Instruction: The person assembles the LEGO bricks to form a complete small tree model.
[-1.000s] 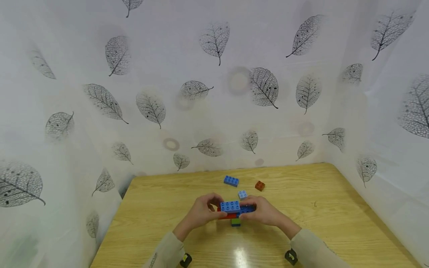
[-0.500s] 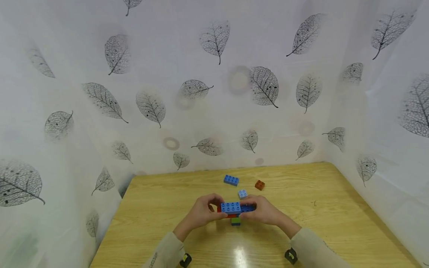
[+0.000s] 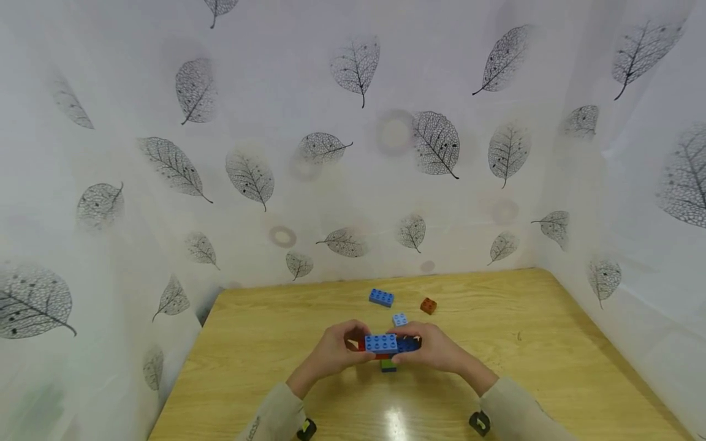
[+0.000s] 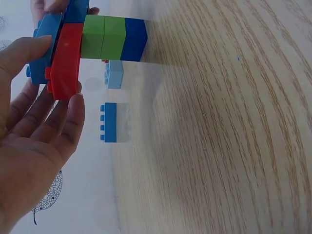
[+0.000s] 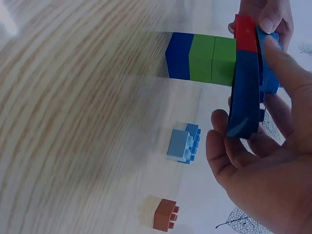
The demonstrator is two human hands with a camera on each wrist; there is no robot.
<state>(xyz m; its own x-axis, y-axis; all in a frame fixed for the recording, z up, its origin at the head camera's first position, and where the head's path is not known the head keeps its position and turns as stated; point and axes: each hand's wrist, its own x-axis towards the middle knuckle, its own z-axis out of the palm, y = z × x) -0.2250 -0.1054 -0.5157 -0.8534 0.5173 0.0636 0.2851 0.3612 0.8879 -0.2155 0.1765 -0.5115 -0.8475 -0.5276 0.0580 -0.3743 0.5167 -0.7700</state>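
- Your left hand (image 3: 335,350) and right hand (image 3: 432,349) pinch the upper blue brick (image 3: 381,343) between thumb and fingers, from either end.
- That brick bridges the red brick (image 4: 67,61) and dark blue brick (image 5: 244,95), a thin gap showing beneath.
- Green bricks (image 4: 113,37) and a bottom blue brick (image 4: 135,39) support them on the table (image 3: 248,355).
- Three loose bricks (image 3: 381,297) lie beyond.
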